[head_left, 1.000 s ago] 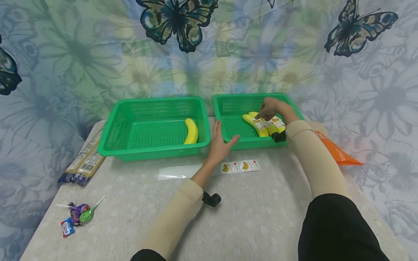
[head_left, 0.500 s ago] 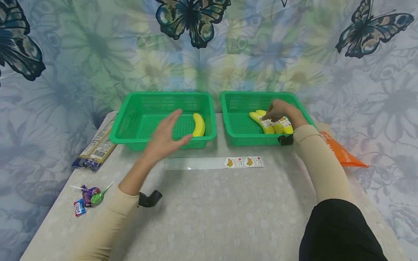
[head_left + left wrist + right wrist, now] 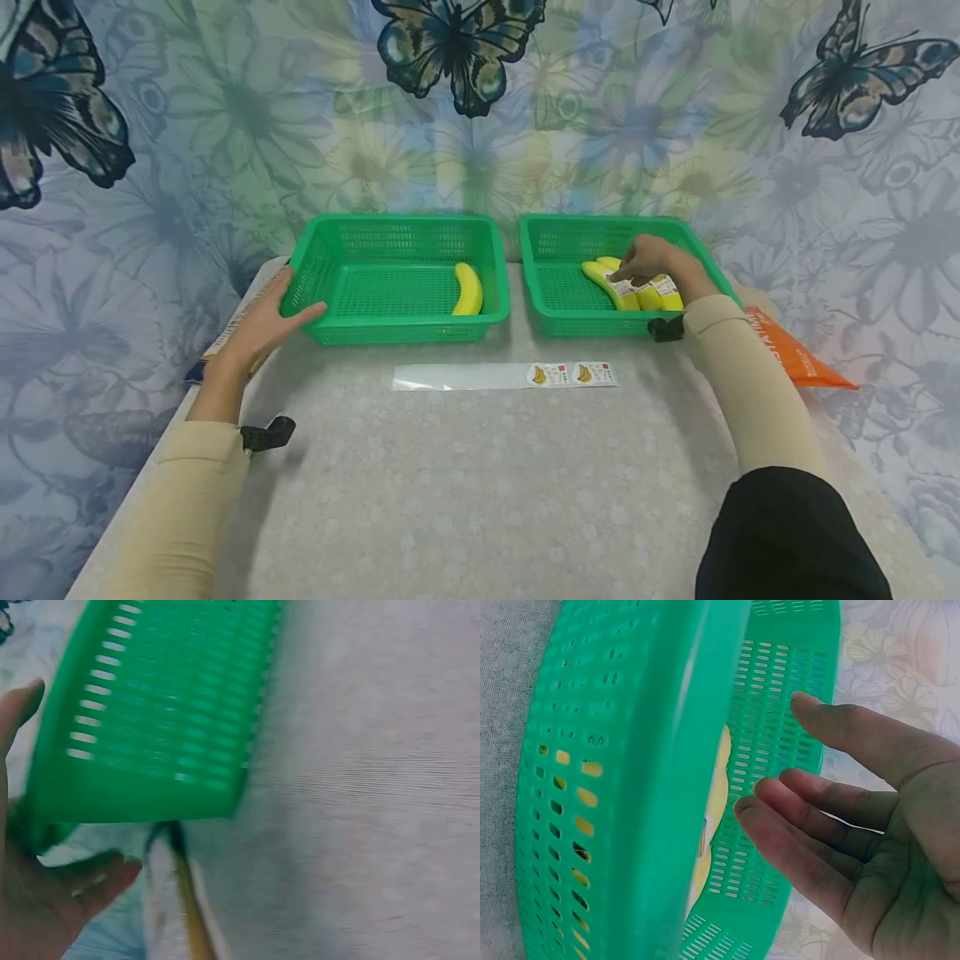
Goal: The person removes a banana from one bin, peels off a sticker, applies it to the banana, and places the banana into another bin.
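My left hand (image 3: pixel 258 329) is at the left front corner of the left green basket (image 3: pixel 405 333), fingers straight and thumb spread apart. In the left wrist view, that hand (image 3: pixel 45 907) lies around the rim corner; whether it touches cannot be told. One banana (image 3: pixel 468 290) lies in this basket's right side. Over the right green basket (image 3: pixel 592 325) hovers my right hand (image 3: pixel 651 258), just above several bananas (image 3: pixel 596 273) with white labels. Its fingers are loosely bent with nothing between them in the right wrist view (image 3: pixel 840 810).
A clear strip (image 3: pixel 465 377) with two banana stickers (image 3: pixel 572 374) lies in front of the baskets. An orange bag (image 3: pixel 802 350) is at the right, beside my arm. A gold and dark blue package (image 3: pixel 191 915) lies left of the left basket, partly covered by my hand.
My left hand has moved left from between the baskets to the left basket's corner. The right hand stays over the labelled bananas. The view has shifted; the sweets at the left are now hidden.
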